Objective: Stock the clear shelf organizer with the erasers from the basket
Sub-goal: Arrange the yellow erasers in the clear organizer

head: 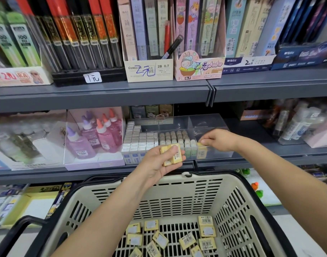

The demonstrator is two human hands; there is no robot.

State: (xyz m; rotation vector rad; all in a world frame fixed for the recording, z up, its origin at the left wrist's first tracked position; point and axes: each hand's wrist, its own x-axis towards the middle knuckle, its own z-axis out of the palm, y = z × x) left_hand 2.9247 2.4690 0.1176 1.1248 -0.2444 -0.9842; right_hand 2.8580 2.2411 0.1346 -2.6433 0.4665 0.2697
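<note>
Holding position over the basket [211, 182], both hands are raised to the middle shelf [103, 175].

Left hand [158, 165]: palm turned up, fingers and thumb curled round a small stack of yellow erasers [173, 154]. The stack stands roughly on end, its long axis running bottom to top and leaning slightly right. A barcode sticker on one block faces right.

Right hand [219, 140]: palm down, reaching in over the front wall of the clear shelf organizer [177, 120]. Its fingertips pinch the top of a single yellow eraser [201, 150]. This one stands upright, long axis vertical, at the front left corner of the organizer's right-hand compartment, just beside the divider.

Organizer contents:
- Left compartment: white erasers [138, 142], packed upright in rows with their short ends up.
- Middle compartment: greyish erasers [174, 139], also upright in rows and touching their neighbours.
- The rear part of the compartments is hard to read through the plastic.

Basket floor: loose yellow erasers [187, 240] lie flat, broad faces up, some showing a barcode and some a pale label. Their long axes point every which way, and several touch or overlap at the corners.

Left of the organizer, a clear box holds pink and purple glue bottles [103, 134], upright with their nozzles up.
</note>
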